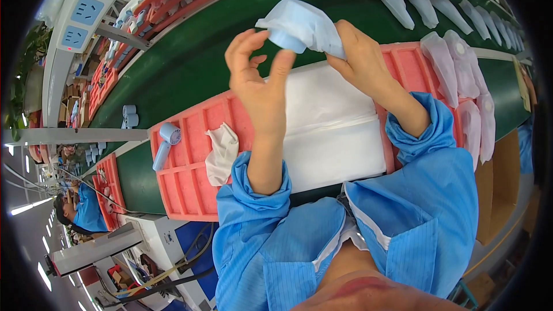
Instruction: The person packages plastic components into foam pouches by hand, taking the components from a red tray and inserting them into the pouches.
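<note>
My right hand is closed around the handle end of a light blue handheld fan over the green belt. A thin white translucent bag covers most of the fan, and part of its head pokes out of the bag's mouth. My left hand is beside the fan head, its fingers apart and curved, the thumb close under the exposed part; whether it touches is unclear. Below both hands lies a stack of flat white bags. An unwrapped light blue fan rests on the pink tray at left.
A crumpled white cloth-like piece is on the tray. Several bagged fans lie at the tray's right end, and more bagged fans line the green belt. A power strip stands upper left. Another person works farther left.
</note>
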Demonstrator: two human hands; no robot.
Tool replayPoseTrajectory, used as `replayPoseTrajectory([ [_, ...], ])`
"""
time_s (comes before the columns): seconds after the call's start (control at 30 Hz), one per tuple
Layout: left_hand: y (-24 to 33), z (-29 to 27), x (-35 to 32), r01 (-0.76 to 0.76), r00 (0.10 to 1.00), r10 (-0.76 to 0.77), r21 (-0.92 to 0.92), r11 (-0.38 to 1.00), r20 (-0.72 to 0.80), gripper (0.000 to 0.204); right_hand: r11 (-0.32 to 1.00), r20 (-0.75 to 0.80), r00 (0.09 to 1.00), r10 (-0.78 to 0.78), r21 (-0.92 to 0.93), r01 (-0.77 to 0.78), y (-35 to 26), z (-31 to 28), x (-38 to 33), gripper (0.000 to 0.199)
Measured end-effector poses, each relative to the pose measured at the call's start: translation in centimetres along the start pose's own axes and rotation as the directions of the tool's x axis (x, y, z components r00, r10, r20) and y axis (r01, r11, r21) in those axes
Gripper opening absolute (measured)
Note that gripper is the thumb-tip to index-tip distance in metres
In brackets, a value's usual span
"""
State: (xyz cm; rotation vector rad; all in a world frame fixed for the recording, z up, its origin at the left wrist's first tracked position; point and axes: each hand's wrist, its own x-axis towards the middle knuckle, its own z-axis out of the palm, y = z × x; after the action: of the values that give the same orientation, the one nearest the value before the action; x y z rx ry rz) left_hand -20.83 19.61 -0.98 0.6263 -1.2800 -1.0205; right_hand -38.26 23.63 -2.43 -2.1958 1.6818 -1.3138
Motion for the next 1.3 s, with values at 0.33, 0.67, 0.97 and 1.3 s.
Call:
replayPoseTrajectory([
  [0.33,0.5,-0.2,-0.3,-0.486,0.871,0.441,0.514,0.707,0.217,0.022,0.972,-0.169,0.977,-0.129,-0.218,0.09,-1.0,0.5,0.0,0.043],
  [0.67,-0.5,-4.5,2.4,0.116,0.99,-0.098,0.183,0.976,-0.103,0.013,0.735,0.625,0.774,0.095,0.48,-0.478,0.0,-1.2,-0.2,0.037],
  [0.97,-3.3,0.3,-0.1,-0.035,0.924,-0.162,0.497,0.867,0.347,0.016,0.853,-0.14,0.924,0.357,-0.355,-0.383,19.3,1.8,0.4,0.043],
  [1.3,-8.7,0.7,-2.9,-0.047,0.683,-0.56,0.793,0.607,0.469,0.023,0.771,-0.31,0.95,0.028,-0.598,-0.219,19.6,2.1,0.3,0.048],
])
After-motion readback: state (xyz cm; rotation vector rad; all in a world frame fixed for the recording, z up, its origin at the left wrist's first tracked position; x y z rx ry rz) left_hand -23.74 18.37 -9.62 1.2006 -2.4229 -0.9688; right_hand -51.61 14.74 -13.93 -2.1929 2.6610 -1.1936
